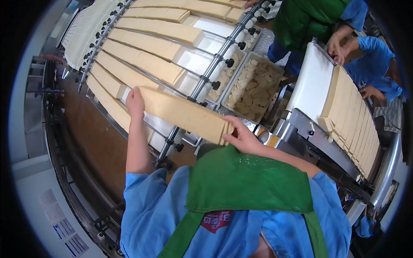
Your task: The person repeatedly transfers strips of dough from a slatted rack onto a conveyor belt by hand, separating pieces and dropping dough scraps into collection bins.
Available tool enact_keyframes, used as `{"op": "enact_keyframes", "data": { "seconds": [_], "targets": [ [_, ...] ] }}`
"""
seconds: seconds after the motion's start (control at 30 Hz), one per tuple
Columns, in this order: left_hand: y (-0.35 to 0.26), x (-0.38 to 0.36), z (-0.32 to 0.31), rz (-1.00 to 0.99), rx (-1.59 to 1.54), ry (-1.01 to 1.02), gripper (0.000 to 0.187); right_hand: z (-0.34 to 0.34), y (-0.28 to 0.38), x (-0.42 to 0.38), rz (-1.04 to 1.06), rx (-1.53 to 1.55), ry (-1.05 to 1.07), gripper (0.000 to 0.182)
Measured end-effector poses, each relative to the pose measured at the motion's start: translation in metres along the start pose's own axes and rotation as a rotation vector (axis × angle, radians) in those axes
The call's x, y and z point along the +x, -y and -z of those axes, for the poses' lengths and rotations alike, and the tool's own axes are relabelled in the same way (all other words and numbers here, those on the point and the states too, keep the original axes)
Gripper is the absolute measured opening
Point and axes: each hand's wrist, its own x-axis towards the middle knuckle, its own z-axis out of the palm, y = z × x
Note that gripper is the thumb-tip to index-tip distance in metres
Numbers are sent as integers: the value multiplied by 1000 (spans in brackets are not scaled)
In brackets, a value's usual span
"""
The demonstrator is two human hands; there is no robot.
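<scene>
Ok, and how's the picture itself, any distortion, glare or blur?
Head view: black corners, with distortion seeming to bow the white belt at right; head view: glints on the wearer's green apron and glare along the lower-right steel rail; head view: the held pale strips look fairly sharp, but the wall notices are too small to read.

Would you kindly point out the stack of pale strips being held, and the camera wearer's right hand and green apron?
Stack of pale strips [183, 112]: head view, on its broad face.
Right hand [245, 137]: head view, back of the hand.
Green apron [249, 185]: head view, on its bib.
</scene>
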Motion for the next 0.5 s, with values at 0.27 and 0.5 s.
{"op": "enact_keyframes", "data": {
  "seconds": [0.27, 0.5],
  "targets": [
    [97, 41, 49, -201, 375, 151, 34, -95, 4, 44, 56, -203, 129, 54],
    [107, 81, 57, -251, 378, 80, 46, -157, 0, 101, 44, -178, 70, 38]
  ]
}}
